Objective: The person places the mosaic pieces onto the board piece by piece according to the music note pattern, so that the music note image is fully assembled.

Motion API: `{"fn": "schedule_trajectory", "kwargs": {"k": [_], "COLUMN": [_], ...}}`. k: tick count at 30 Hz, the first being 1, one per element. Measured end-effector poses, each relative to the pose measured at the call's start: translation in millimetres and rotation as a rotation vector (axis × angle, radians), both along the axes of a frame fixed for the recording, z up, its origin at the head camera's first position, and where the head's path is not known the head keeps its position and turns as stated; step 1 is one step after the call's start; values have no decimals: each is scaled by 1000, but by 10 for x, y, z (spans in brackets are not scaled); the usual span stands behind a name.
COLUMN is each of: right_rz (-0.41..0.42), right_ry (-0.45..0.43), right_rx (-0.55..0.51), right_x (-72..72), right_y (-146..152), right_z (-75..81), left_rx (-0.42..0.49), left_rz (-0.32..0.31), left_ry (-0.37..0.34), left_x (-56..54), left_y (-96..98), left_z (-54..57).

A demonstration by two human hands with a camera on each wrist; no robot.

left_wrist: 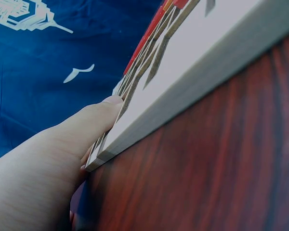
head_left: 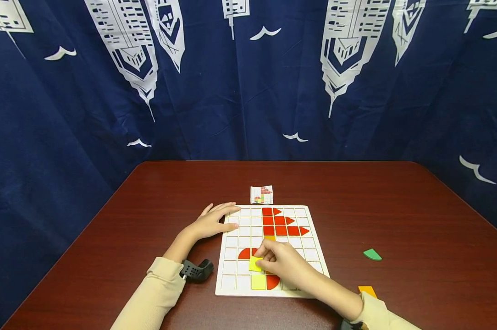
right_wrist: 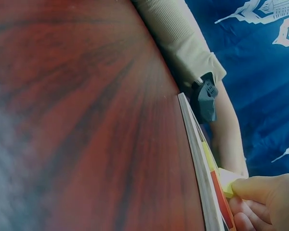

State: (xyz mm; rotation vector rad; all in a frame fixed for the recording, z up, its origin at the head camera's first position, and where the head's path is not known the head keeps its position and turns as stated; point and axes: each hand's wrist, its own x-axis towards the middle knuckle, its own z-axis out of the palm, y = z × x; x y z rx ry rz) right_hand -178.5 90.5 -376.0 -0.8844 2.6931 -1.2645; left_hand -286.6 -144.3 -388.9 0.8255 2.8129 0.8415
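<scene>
A white grid board [head_left: 232, 268] lies on the table with red squares, red triangles and red rounded pieces set in its cells. Between thumb and fingers my right hand [head_left: 283, 261] pinches a yellow square tile [head_left: 255, 264], tilted close over the lower middle of the board. Just below it, a pale yellow square [head_left: 258, 282] sits in a cell beside a red quarter-round piece [head_left: 272, 282]. An orange piece [head_left: 269, 238] shows partly behind the right hand. My left hand [head_left: 211, 222] rests on the board's upper left edge, its thumb [left_wrist: 98, 115] lying on the grid.
A small printed card [head_left: 262, 195] with a coloured pattern lies behind the board's far edge. To the right on the brown table [head_left: 397, 206] are a green quarter-round piece [head_left: 372, 255] and an orange piece [head_left: 367, 291], partly covered by the right sleeve.
</scene>
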Motion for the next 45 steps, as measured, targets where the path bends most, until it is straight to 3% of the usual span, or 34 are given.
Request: {"fn": "schedule_trajectory", "kwargs": {"k": [17, 33, 45], "right_rz": [67, 74, 71], "right_ry": [22, 95, 76], "right_rx": [56, 115, 41], "right_x": [-49, 6, -8], "right_y": [81, 59, 268], "right_z": [-6, -41, 90], "left_rx": [6, -16, -16], "left_rz": [-6, 12, 7], "left_ry": [2, 4, 2], "left_x": [5, 16, 10], "left_y": [13, 20, 11], "left_z": [10, 9, 12]}}
